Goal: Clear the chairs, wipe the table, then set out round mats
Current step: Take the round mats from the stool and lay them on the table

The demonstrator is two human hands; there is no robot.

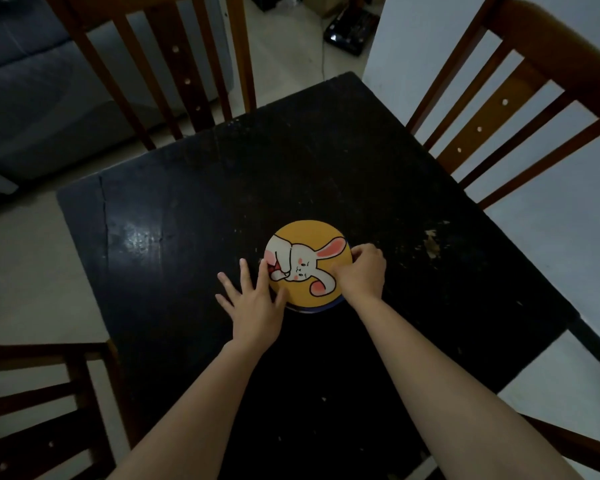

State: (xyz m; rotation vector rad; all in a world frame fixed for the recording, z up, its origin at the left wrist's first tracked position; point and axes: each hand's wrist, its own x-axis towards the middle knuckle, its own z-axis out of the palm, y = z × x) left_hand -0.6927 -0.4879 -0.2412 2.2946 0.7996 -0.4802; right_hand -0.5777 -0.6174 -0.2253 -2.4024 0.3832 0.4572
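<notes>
A round yellow mat [309, 237] with a white and pink rabbit drawing lies near the middle of the black table [187, 209]. A thin blue rim shows under its near edge, so it seems to top a small stack of mats. My right hand [362, 271] pinches the yellow mat's right edge with bent fingers. My left hand [253, 303] rests flat at the mat's left edge, fingers spread, fingertips touching the mat and the tabletop.
Wooden slat-back chairs stand at the far left [160, 64], the far right [499, 109] and the near left [39, 403]. A grey sofa [32, 81] sits beyond the table on the left. A dark object [350, 29] lies on the pale floor behind. Light specks [430, 240] mark the tabletop at right.
</notes>
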